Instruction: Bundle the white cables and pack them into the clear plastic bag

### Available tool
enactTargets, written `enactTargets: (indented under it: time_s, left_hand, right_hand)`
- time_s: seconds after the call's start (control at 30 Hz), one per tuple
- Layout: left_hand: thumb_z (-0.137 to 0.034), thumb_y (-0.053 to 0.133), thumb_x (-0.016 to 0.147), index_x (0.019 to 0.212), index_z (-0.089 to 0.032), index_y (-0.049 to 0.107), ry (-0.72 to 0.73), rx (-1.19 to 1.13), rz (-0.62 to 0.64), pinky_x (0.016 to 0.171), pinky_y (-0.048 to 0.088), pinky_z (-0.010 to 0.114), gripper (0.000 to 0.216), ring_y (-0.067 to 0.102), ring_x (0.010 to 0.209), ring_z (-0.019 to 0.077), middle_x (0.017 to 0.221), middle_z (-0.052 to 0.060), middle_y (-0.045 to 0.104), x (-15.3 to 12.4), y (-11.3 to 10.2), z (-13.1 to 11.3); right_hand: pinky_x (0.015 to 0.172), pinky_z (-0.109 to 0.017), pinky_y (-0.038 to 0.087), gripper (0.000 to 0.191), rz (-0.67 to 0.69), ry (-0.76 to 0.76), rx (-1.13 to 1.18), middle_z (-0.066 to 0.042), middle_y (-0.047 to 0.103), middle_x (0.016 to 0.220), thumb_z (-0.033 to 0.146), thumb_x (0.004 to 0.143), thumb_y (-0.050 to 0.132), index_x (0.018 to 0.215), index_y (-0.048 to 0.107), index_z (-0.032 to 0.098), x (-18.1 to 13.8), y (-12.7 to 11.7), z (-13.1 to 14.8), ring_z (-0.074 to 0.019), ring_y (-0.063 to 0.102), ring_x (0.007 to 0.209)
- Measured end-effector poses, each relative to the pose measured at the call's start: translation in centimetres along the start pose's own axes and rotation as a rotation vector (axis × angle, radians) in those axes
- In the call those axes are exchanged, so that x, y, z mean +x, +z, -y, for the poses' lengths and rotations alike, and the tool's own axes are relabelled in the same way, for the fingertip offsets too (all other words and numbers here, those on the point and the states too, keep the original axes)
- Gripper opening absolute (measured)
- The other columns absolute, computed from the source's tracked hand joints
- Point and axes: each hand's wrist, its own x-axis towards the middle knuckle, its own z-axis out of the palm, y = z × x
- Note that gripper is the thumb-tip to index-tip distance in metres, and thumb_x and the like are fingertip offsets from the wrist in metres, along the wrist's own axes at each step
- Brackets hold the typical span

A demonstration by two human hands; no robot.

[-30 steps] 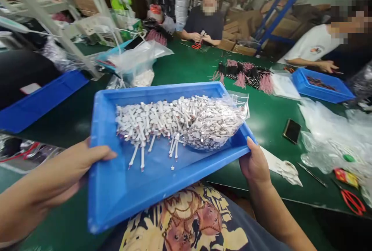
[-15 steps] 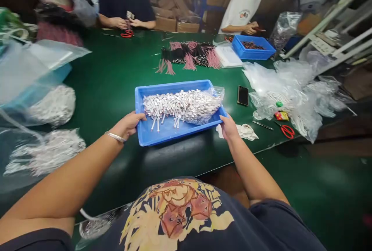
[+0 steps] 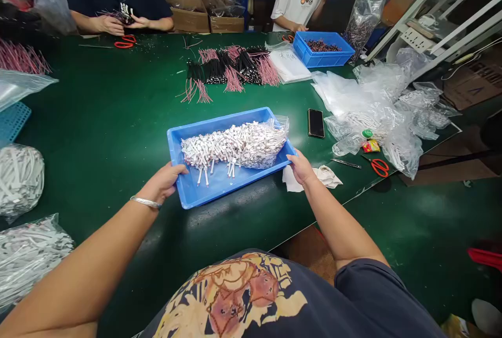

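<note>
A blue plastic tray (image 3: 200,194) lies on the green table (image 3: 117,113) in front of me. It holds a pile of small white connector pieces (image 3: 219,150), part of them still inside a clear bag (image 3: 270,139). My left hand (image 3: 162,181) grips the tray's near left edge, thumb over the rim. My right hand (image 3: 301,166) grips its right edge. A metal bracelet (image 3: 146,202) sits on my left wrist.
Black phone (image 3: 316,122), white cloth (image 3: 325,176), tweezers (image 3: 345,163) and red scissors (image 3: 378,166) lie right of the tray. Crumpled clear bags (image 3: 376,108), black-and-pink wire bundles (image 3: 231,69), a second blue tray (image 3: 323,50). Bags of white parts (image 3: 19,181) at left. Two people work across the table.
The tray went from held up near me to resting on the table, farther out and slightly left. Both hands stay on its edges. My view swung to the right.
</note>
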Motion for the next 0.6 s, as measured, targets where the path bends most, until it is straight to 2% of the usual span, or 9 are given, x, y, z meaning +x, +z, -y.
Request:
enactTargets:
  time_s: [0.07,0.13,0.23,0.3,0.33,0.4,0.47,0.53,0.6]
  left_hand:
    - [-0.004,0.058,0.053,0.1,-0.016,0.054,-0.024,0.007,-0.011,0.066,0.055,0.034,0.048,0.06,0.058,0.0163,0.064,-0.003,0.06,-0.7,-1.5,0.4]
    - [-0.004,0.058,0.054,0.101,-0.014,0.054,-0.051,0.015,-0.028,0.066,0.055,0.034,0.048,0.06,0.059,0.0164,0.064,-0.003,0.06,-1.4,-3.1,0.9]
    - [-0.003,0.058,0.055,0.102,-0.011,0.054,-0.085,0.018,-0.041,0.067,0.055,0.035,0.048,0.06,0.06,0.0172,0.064,-0.002,0.06,-2.3,-4.9,1.5]
    - [-0.003,0.058,0.055,0.102,-0.01,0.054,-0.098,0.013,-0.053,0.067,0.055,0.037,0.048,0.06,0.061,0.018,0.064,-0.001,0.06,-2.8,-5.8,2.0]
    - [-0.002,0.058,0.055,0.102,-0.01,0.054,-0.099,0.008,-0.063,0.067,0.055,0.037,0.048,0.06,0.06,0.0182,0.064,-0.001,0.06,-3.1,-6.2,2.3]
    - [-0.002,0.058,0.055,0.1,-0.011,0.054,-0.097,-0.004,-0.083,0.067,0.055,0.038,0.047,0.06,0.06,0.0184,0.063,-0.001,0.059,-3.9,-7.0,2.9]
    - [-0.002,0.058,0.055,0.098,-0.011,0.054,-0.094,-0.02,-0.101,0.067,0.055,0.039,0.044,0.06,0.059,0.0184,0.061,-0.002,0.059,-4.8,-7.9,3.6]
    - [-0.002,0.058,0.055,0.096,-0.01,0.054,-0.092,-0.038,-0.123,0.066,0.055,0.038,0.042,0.06,0.058,0.0184,0.06,-0.002,0.058,-5.8,-9.0,4.3]
    - [-0.002,0.058,0.054,0.094,-0.01,0.055,-0.089,-0.057,-0.148,0.065,0.055,0.037,0.041,0.06,0.058,0.0184,0.059,-0.002,0.058,-6.8,-10.1,5.0]
  right_hand:
    - [0.085,-0.036,0.047,0.051,0.03,0.0,-0.07,-0.004,0.065,0.101,0.037,0.068,0.058,0.116,0.055,0.019,-1.0,0.4,0.1,-0.0198,0.059,0.093]
    - [0.097,-0.042,0.04,0.06,0.022,-0.024,-0.141,-0.008,0.057,0.124,0.038,0.068,0.063,0.125,0.05,0.022,-1.9,0.8,1.2,-0.0246,0.051,0.115]
    - [0.111,-0.048,0.021,0.076,0.085,-0.274,-0.469,-0.007,0.023,0.152,0.037,0.067,0.069,0.137,0.039,0.029,-2.2,1.7,4.2,-0.0273,0.019,0.14]
    - [0.112,-0.052,0.012,0.075,0.215,-0.479,-0.777,-0.007,0.012,0.155,0.038,0.066,0.073,0.134,0.044,0.029,-1.6,2.8,6.4,-0.0297,0.005,0.143]
    - [0.111,-0.055,0.01,0.068,0.273,-0.537,-0.9,-0.007,0.013,0.155,0.037,0.066,0.075,0.129,0.051,0.028,-1.2,3.5,7.4,-0.0317,0.002,0.143]
    - [0.111,-0.058,0.008,0.044,0.35,-0.574,-1.049,-0.007,0.02,0.154,0.034,0.066,0.075,0.109,0.066,0.026,-0.4,5.1,8.9,-0.0345,0.002,0.142]
    - [0.11,-0.059,0.008,0.018,0.408,-0.585,-1.125,-0.006,0.029,0.15,0.03,0.07,0.074,0.085,0.072,0.022,0.0,6.6,10.1,-0.0351,0.007,0.142]
    - [0.11,-0.058,0.011,0.009,0.476,-0.601,-1.129,-0.007,0.036,0.147,0.028,0.071,0.072,0.072,0.071,0.019,-0.1,7.9,11.4,-0.0342,0.011,0.141]
    - [0.109,-0.056,0.016,0.01,0.545,-0.619,-1.05,-0.008,0.042,0.143,0.028,0.073,0.07,0.07,0.069,0.018,-0.7,9.0,12.9,-0.0318,0.016,0.141]
